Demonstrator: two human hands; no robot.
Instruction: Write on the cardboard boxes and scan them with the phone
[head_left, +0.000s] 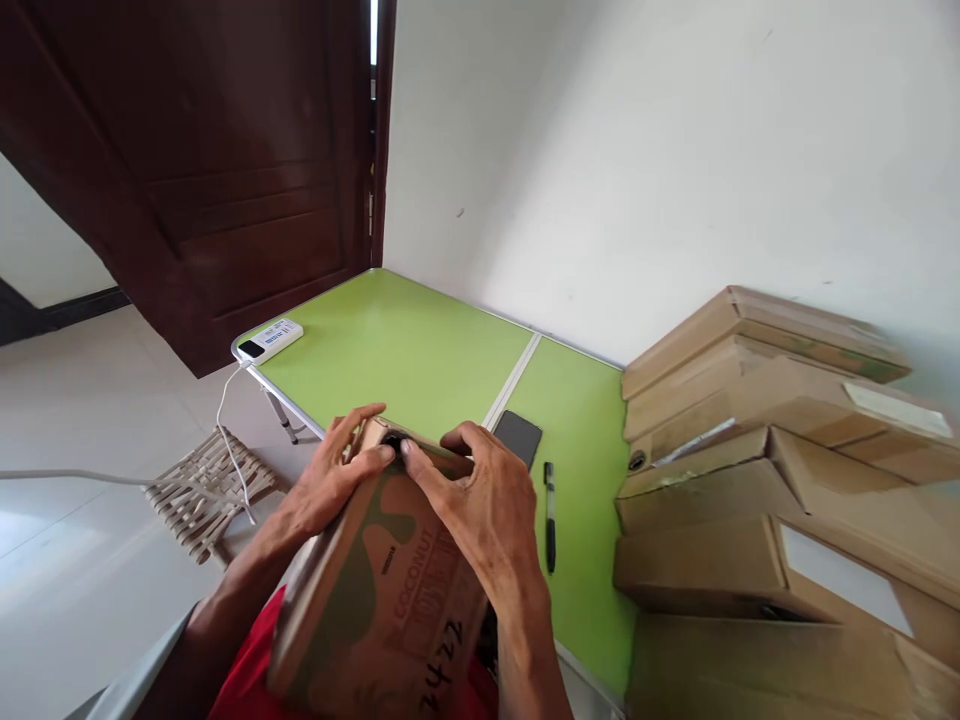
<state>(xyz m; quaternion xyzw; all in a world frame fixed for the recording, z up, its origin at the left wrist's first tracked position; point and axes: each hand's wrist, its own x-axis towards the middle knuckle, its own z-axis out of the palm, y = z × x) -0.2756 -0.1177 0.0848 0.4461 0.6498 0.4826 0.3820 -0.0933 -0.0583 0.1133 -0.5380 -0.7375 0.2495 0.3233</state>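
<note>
A brown cardboard box (pixel 375 590) stands tilted close to my body, printed with green shapes and the word COCONUT, with "2422" handwritten in black. My left hand (pixel 334 480) grips its upper left corner, fingers on the far side and thumb on the top edge. On the upper right edge, my right hand (pixel 484 505) is closed over the box, its thumb meeting the left one. Between the thumbs shows a small dark opening or black piece (pixel 392 439); which one, I cannot tell. Beyond the right hand lie a dark phone (pixel 519 437) and a black marker pen (pixel 550 520).
The green folding table (pixel 390 340) meets the white wall. Flattish cardboard boxes (pixel 697 560) are stacked along its right side. A white power strip (pixel 274 340) sits at the left corner, its cable hanging over a woven stool (pixel 202 490). A dark red door (pixel 262 180) stands behind.
</note>
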